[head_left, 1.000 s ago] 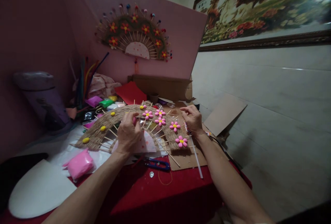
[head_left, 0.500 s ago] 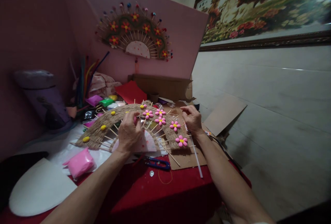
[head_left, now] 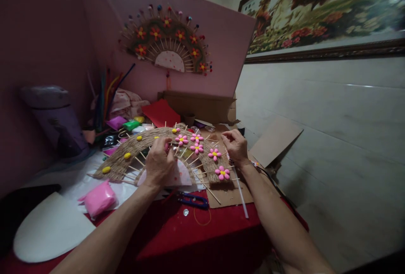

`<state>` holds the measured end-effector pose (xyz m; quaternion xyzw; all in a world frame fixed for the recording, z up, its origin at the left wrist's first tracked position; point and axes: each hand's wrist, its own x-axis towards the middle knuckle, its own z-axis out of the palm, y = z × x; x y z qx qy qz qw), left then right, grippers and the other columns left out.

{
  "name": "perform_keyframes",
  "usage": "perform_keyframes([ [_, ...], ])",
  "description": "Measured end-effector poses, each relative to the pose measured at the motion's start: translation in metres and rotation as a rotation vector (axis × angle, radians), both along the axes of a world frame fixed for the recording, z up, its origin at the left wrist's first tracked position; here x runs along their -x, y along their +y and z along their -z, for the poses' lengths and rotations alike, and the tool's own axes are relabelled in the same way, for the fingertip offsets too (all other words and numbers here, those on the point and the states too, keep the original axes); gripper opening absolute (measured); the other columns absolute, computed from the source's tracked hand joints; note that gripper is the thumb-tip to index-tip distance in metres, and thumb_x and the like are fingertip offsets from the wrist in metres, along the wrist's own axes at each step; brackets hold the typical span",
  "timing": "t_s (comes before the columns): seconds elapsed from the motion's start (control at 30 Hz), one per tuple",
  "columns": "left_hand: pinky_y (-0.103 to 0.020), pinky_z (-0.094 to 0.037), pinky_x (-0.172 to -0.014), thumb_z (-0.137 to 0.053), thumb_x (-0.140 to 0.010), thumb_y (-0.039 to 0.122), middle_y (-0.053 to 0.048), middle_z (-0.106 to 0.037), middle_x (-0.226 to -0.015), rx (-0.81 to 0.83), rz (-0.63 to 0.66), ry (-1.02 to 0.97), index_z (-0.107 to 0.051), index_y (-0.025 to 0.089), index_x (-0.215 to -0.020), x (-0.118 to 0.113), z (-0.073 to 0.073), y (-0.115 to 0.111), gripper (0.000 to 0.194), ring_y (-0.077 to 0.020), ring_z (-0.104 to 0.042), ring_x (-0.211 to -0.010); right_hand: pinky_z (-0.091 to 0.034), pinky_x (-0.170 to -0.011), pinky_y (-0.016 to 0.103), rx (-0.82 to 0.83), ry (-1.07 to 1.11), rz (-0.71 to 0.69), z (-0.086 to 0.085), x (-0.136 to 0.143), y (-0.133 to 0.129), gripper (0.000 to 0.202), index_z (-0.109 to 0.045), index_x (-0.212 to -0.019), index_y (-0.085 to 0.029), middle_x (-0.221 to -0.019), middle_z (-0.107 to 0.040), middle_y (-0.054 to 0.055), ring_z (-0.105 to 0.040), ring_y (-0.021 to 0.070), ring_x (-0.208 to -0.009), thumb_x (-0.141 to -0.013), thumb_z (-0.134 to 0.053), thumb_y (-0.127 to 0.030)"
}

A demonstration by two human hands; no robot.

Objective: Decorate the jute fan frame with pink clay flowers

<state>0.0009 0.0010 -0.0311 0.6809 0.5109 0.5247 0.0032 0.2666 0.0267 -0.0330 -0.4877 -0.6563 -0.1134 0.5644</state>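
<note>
A half-round fan of twine woven over thin sticks [head_left: 118, 162] lies before me. Pink clay flowers with yellow centres [head_left: 222, 173] sit on its right part, and bare yellow clay dots [head_left: 106, 169] on its left. My left hand [head_left: 159, 164] is over the fan's middle, fingers curled round a bit of pink clay [head_left: 166, 147] that shows between them. Beyond the fan's right side, my right hand [head_left: 236, 146] is raised with thumb and forefinger pinched; anything between them is too small to make out.
A pink clay pack [head_left: 97, 199] and a white rounded board [head_left: 50, 229] lie at left. Blue thread snips [head_left: 193, 200] and a clear stick [head_left: 242, 200] are near the front of the red cloth [head_left: 190, 244]. A purple bottle [head_left: 53, 118] stands behind; a finished fan [head_left: 169, 61] hangs above.
The whole view has shifted very slightly. Both hands keep nearly the same place and grip, and the fan looks the same.
</note>
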Motion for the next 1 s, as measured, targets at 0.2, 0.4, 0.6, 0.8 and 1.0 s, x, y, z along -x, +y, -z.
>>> perform_keyframes([
  [0.2,-0.035,-0.046,-0.078,-0.049,-0.079,0.018,-0.007,-0.064,-0.093,-0.009,-0.002,-0.004,-0.060,0.020,-0.093,0.0000,0.0023,0.0020,0.018,-0.0232,-0.059,-0.089,-0.046,-0.065,0.029,-0.011,0.015,-0.015,0.0038,-0.0025,0.0039,0.013,-0.064,-0.086,-0.020,-0.078,-0.060,0.003,-0.055,0.0156,-0.069,-0.081,-0.052,-0.021],
  [0.4,-0.035,-0.046,-0.080,-0.047,-0.078,0.017,-0.007,-0.063,-0.094,-0.002,0.003,0.004,-0.059,0.020,-0.093,0.0005,0.0031,0.0026,0.019,-0.0231,-0.059,-0.091,-0.046,-0.065,0.029,-0.018,0.020,0.005,0.0047,-0.0030,0.0051,0.016,-0.064,-0.086,-0.019,-0.077,-0.060,0.003,-0.056,0.0158,-0.068,-0.076,-0.051,-0.016],
  [0.6,-0.036,-0.046,-0.080,-0.048,-0.080,0.020,-0.008,-0.063,-0.094,0.014,0.005,0.002,-0.059,0.020,-0.092,-0.0002,0.0027,0.0015,0.016,-0.0240,-0.059,-0.091,-0.045,-0.063,0.029,-0.022,0.049,0.025,0.0023,-0.0007,0.0025,0.015,-0.062,-0.084,-0.019,-0.074,-0.060,0.002,-0.054,0.0153,-0.065,-0.075,-0.051,-0.015],
  [0.8,-0.037,-0.046,-0.080,-0.048,-0.080,0.020,-0.008,-0.063,-0.094,0.022,0.017,0.011,-0.059,0.019,-0.092,-0.0004,0.0027,0.0008,0.017,-0.0242,-0.059,-0.091,-0.043,-0.060,0.027,-0.024,0.050,-0.001,0.0019,-0.0013,0.0021,0.010,-0.061,-0.080,-0.019,-0.074,-0.058,0.001,-0.051,0.0133,-0.062,-0.076,-0.052,-0.017],
  [1.0,-0.037,-0.045,-0.081,-0.048,-0.080,0.021,-0.009,-0.063,-0.094,0.037,0.022,0.017,-0.060,0.018,-0.092,-0.0001,0.0024,0.0014,0.017,-0.0244,-0.059,-0.090,-0.042,-0.058,0.026,-0.039,0.010,0.006,-0.0005,-0.0006,0.0003,0.008,-0.061,-0.078,-0.019,-0.070,-0.054,0.000,-0.049,0.0131,-0.061,-0.080,-0.056,-0.024],
])
